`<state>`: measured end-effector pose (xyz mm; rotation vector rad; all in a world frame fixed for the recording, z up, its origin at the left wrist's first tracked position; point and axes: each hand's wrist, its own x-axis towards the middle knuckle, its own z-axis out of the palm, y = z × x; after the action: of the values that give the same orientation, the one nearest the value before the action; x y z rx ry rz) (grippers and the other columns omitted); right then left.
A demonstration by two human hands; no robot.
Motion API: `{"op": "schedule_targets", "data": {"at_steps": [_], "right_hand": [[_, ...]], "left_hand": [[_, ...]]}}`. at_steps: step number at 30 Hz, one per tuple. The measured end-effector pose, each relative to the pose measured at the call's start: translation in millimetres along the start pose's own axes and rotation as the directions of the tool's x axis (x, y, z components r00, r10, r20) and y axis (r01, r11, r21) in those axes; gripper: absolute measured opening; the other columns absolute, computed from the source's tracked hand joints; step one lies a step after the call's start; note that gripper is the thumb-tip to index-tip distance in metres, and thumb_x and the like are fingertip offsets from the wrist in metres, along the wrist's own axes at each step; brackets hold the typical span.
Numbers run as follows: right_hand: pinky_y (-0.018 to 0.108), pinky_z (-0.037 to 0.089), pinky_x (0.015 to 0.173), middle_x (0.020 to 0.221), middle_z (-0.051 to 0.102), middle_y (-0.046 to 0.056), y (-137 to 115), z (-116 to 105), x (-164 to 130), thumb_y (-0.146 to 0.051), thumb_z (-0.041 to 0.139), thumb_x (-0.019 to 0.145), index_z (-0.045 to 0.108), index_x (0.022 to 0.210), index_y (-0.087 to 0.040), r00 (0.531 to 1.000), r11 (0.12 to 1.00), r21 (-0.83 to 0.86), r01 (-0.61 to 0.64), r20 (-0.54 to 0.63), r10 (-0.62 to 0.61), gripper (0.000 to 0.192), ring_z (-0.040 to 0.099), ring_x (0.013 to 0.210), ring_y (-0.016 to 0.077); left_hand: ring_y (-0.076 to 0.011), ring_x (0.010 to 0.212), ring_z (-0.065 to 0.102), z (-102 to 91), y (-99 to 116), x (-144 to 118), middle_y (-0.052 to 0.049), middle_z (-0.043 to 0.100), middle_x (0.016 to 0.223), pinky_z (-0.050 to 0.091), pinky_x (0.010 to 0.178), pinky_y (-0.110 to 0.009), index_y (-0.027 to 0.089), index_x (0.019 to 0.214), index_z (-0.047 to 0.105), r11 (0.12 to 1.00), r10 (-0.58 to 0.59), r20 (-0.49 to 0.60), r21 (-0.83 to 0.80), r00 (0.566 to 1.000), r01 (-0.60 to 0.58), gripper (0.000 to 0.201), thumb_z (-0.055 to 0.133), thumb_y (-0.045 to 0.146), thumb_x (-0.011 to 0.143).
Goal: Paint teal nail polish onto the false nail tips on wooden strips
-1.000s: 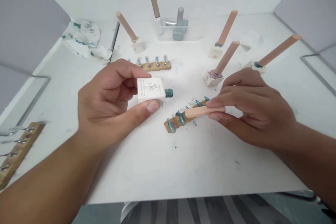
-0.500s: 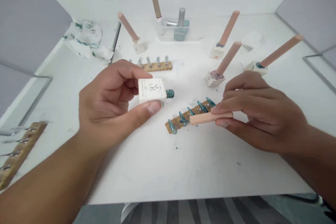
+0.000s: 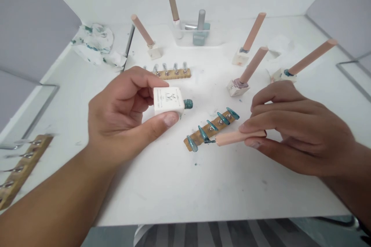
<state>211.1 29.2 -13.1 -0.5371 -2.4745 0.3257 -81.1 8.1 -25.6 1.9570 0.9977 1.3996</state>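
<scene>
Held on its side in my left hand (image 3: 124, 112) is a white square nail polish bottle (image 3: 168, 99), its green-smeared neck uncapped and facing right. My right hand (image 3: 298, 131) pinches a nail polish brush (image 3: 240, 137) by its long pink cap handle. The dark bristles reach the tip of a teal false nail (image 3: 203, 134), second from the near end of a wooden display strip (image 3: 197, 139). Several teal nails stand on metal studs along that strip, which lies slanted on the table between my hands.
Pink-capped bottles stand at the back left (image 3: 154, 51) and right (image 3: 238, 87). A clear plastic box (image 3: 214, 38) holds more bottles. Clear nails sit on another wooden strip (image 3: 176, 73) behind my left hand, with a further strip (image 3: 26, 170) at far left. Stained tissue (image 3: 97, 42) lies back left.
My right hand has moved slightly right and toward me, drawing the brush along the second nail to its tip. My left hand and the bottle hold nearly still.
</scene>
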Motion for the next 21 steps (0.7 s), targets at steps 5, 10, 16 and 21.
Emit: {"op": "schedule_targets", "data": {"at_steps": [5,10,16,21], "right_hand": [[0.039,0.043,0.07,0.064,0.065,0.003,0,-1,-1,-0.01,0.063,0.087,0.065,0.088,-0.019,1.0,0.999,0.034,0.006,-0.022,-0.005,0.009,0.053,0.077,0.0213],[0.038,0.045,0.067,0.059,0.061,0.002,-2,-1,3,-0.008,0.068,0.082,0.065,0.088,-0.018,0.993,1.0,-0.012,0.016,-0.115,-0.017,0.012,0.052,0.075,0.0218],[0.037,0.042,0.067,0.064,0.063,0.002,-5,13,7,-0.014,0.067,0.086,0.063,0.088,-0.019,0.984,0.996,-0.092,-0.018,-0.18,0.001,0.006,0.053,0.075,0.0215],[0.037,0.042,0.068,0.065,0.064,0.001,-6,16,6,-0.016,0.065,0.088,0.063,0.086,-0.021,0.985,0.992,-0.118,-0.035,-0.17,0.015,0.006,0.054,0.076,0.021]], "left_hand": [[-0.0106,0.077,0.057,0.7,-1,2,-0.002,0.062,0.09,0.054,0.065,-0.025,0.018,0.112,0.069,0.998,0.048,-0.006,-0.037,0.999,-0.048,0.034,0.08,0.022,0.08],[-0.0115,0.076,0.057,0.1,0,4,-0.002,0.062,0.089,0.055,0.064,-0.026,0.02,0.11,0.069,0.998,0.051,0.006,-0.033,0.999,-0.051,0.034,0.08,0.018,0.078],[-0.0106,0.075,0.058,0.9,0,3,-0.002,0.062,0.088,0.054,0.063,-0.025,0.019,0.11,0.069,0.997,0.048,0.01,-0.06,0.999,-0.048,0.033,0.079,0.016,0.079],[-0.0107,0.076,0.058,1.6,1,4,-0.002,0.062,0.088,0.055,0.065,-0.025,0.019,0.11,0.069,0.997,0.052,0.012,-0.053,0.999,-0.052,0.032,0.078,0.015,0.08]]}}
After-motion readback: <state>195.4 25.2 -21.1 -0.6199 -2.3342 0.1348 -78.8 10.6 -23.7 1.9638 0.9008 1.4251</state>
